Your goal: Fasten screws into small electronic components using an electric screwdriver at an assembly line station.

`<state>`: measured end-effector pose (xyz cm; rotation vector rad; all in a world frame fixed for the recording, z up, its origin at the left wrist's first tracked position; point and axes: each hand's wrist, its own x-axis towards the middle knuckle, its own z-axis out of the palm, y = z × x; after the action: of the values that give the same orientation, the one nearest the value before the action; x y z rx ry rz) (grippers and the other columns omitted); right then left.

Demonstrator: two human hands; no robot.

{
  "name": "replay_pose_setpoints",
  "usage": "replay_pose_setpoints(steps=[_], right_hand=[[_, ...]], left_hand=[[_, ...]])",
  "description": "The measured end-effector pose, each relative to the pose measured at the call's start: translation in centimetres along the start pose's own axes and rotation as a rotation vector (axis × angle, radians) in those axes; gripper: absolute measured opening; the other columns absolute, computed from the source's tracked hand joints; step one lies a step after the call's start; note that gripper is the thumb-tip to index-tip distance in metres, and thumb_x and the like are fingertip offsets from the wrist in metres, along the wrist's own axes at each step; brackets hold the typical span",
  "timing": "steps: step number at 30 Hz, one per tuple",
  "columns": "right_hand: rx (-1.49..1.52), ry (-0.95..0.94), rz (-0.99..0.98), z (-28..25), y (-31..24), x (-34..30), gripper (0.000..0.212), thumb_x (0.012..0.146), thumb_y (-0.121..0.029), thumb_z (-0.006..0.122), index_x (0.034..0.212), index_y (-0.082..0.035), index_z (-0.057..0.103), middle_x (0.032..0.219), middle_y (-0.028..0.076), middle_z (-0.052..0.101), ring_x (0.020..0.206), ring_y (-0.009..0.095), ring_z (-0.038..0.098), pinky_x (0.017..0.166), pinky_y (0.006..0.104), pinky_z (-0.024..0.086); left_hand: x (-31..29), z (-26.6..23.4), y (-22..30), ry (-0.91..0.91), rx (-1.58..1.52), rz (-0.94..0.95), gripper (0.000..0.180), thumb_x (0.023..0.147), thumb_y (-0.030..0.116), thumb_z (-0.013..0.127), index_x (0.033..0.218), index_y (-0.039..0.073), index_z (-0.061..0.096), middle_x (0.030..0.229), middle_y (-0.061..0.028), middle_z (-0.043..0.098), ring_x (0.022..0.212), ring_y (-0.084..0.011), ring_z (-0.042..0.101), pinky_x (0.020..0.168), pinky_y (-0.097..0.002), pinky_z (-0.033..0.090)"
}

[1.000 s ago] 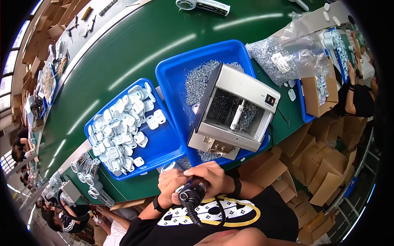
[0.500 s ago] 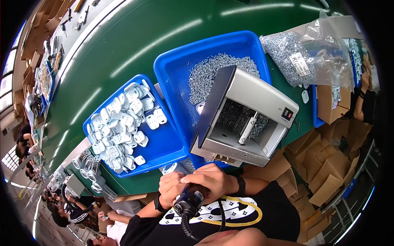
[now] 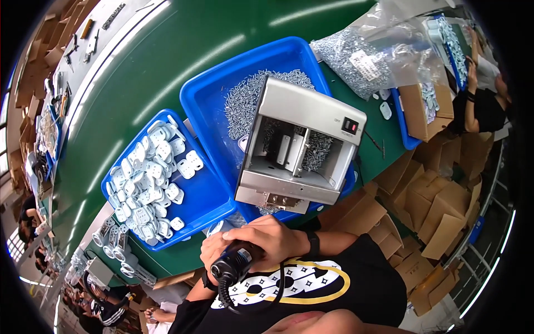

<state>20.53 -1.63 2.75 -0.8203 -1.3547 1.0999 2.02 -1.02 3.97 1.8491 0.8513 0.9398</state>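
My right hand (image 3: pixel 272 238) is closed around a black corded electric screwdriver (image 3: pixel 235 264), its cable end toward me and its tip hidden. Beside it, my left hand (image 3: pixel 211 251) is closed on a light grey plastic part (image 3: pixel 220 227), which shows only in part beyond the fingers. Both hands are close together at the table's near edge, in front of my chest. Just beyond them stands a silver screw feeder (image 3: pixel 311 106) with screws (image 3: pixel 317 153) inside and a metal rail in the middle. It rests in a blue tray (image 3: pixel 194 92) with loose screws (image 3: pixel 245 92).
A smaller blue tray (image 3: pixel 206 214) holds a heap of pale plastic plates (image 3: pixel 147 189). Grey parts (image 3: pixel 119 245) stand at the left. A clear bag of screws (image 3: pixel 347 58) lies at the far right, near cardboard boxes (image 3: pixel 425 192) and another person's arm (image 3: pixel 471 94).
The whole view has shifted, so trays and feeder appear further left and slightly turned. The rail inside the feeder has moved. Both hands keep their grip, the screwdriver tilting slightly.
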Motion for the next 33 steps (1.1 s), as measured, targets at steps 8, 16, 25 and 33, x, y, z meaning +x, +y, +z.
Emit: replay_pose_setpoints(steps=[8,16,25,33], right_hand=[[-0.042,-0.09,-0.002,-0.4,-2.4,1.1,0.066,0.082,-0.026,0.081,0.133,0.001,0.05,0.092,0.013,0.07,0.07,0.026,0.071,0.065,0.0329,0.057],[-0.001,-0.362,-0.11,3.2,-5.4,6.3,0.054,0.082,-0.018,0.079,0.128,-0.005,0.054,0.097,0.008,0.068,0.084,0.024,0.069,0.074,0.034,0.055],[-1.271,-0.635,-0.612,6.3,-1.7,11.1,0.023,0.086,-0.014,0.061,0.108,-0.019,0.065,0.092,-0.001,0.065,0.095,0.021,0.065,0.094,0.0416,0.046],[-1.41,-0.52,-0.579,4.1,1.5,9.8,0.017,0.086,-0.015,0.064,0.103,-0.015,0.067,0.095,0.001,0.066,0.099,0.023,0.065,0.097,0.0417,0.045]], left_hand=[[-1.3,-1.3,1.8,0.091,-0.027,-0.148,0.016,0.079,0.014,0.068,0.09,0.001,0.067,0.079,-0.0135,0.067,0.062,-0.0313,0.064,0.056,-0.0376,0.049],[-7.6,-4.0,-0.9,-0.135,0.607,-0.259,0.016,0.081,0.017,0.067,0.091,0.005,0.065,0.076,-0.0097,0.062,0.071,-0.0324,0.061,0.063,-0.0432,0.047],[-8.4,-8.1,2.7,-0.062,0.817,0.029,0.027,0.083,0.02,0.074,0.102,0.003,0.065,0.089,-0.0122,0.065,0.088,-0.0294,0.063,0.082,-0.0408,0.048],[-7.3,-12.6,3.3,-0.094,0.761,0.006,0.018,0.083,0.012,0.073,0.096,0.004,0.065,0.088,-0.0102,0.065,0.082,-0.0303,0.062,0.073,-0.04,0.047]])
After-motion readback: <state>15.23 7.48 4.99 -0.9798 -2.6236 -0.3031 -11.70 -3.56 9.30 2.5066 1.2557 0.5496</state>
